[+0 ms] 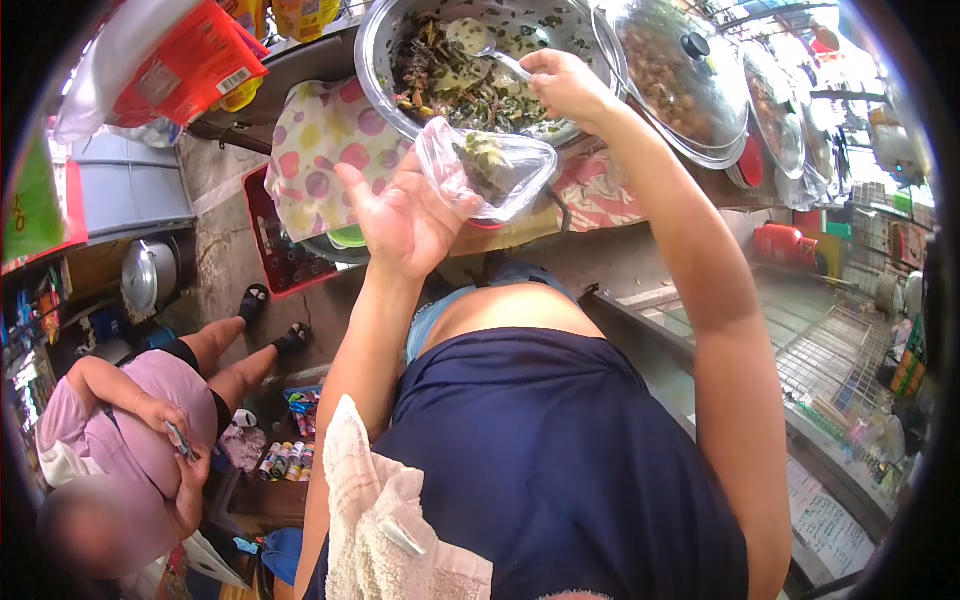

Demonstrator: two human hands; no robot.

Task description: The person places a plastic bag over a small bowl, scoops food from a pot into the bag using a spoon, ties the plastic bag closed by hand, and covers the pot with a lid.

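Note:
My right hand (568, 90) grips the handle of a serving spoon (470, 38), whose bowl rests over the food in a large metal basin (374, 70). The basin holds chopped green leaves and darker pieces in a pale liquid. My left hand (412, 215) is palm up and supports a clear plastic bag (530, 175) at the basin's near edge. Some greenish food (483, 160) sits inside the bag. The bag partly covers my left fingers, while the thumb sticks out to the side.
A glass-lidded pot (680, 75) of brown food stands right of the basin, with more lidded pots beyond. A polka-dot cloth (325, 150) hangs over the counter edge above a red crate (262, 235). At the lower left sits a person (150, 400) holding a phone.

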